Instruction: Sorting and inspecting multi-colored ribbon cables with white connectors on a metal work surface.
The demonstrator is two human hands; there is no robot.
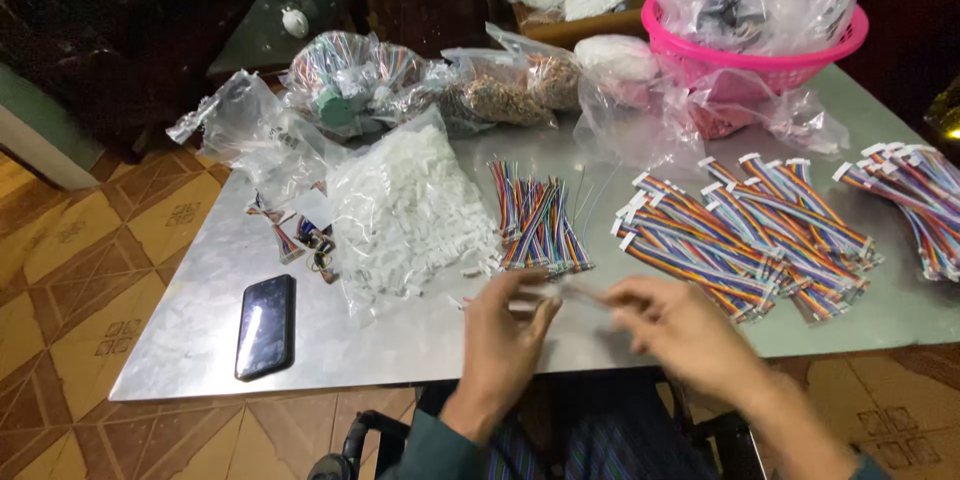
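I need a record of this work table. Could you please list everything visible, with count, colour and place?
Grey metal table: one, centre.
Black smartphone: one, table front left.
Clear bag of small white plastic connectors: one, left of centre.
Loose rainbow-coloured wire bundle: one pile, centre.
Rainbow ribbon cables with white end plugs: many, right side.
Pink plastic basket: one, back right, holding clear bags.
Clear bags of parts: several, back.
Left hand: front centre, fingers at a blurred thin piece.
Right hand: front, same piece.

floor (90, 270): tan patterned tiles | metal table (400, 340) | dark wooden chair (430, 0)
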